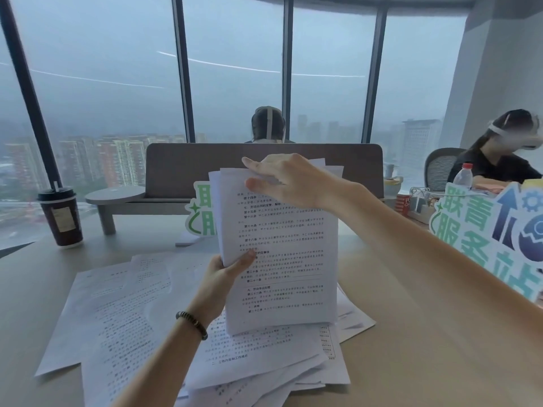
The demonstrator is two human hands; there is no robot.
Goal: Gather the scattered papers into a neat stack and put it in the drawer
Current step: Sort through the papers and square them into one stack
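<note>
A bundle of printed white sheets [282, 245] stands upright on its lower edge over the loose papers. My left hand [226, 270] grips its left edge, thumb on the front page. My right hand [282, 177] rests on the bundle's top edge, fingers spread along it and thumb in front. Several more printed pages [123, 312] lie scattered and overlapping on the beige desk [426, 348], to the left of and beneath the bundle. No drawer is in view.
A dark coffee cup with a lid [60, 218] stands at the far left. A grey monitor riser [117, 198] and a brown divider panel [264, 168] are behind the papers. Green-lettered sign boards [484, 227] stand at right. Two people sit beyond the divider.
</note>
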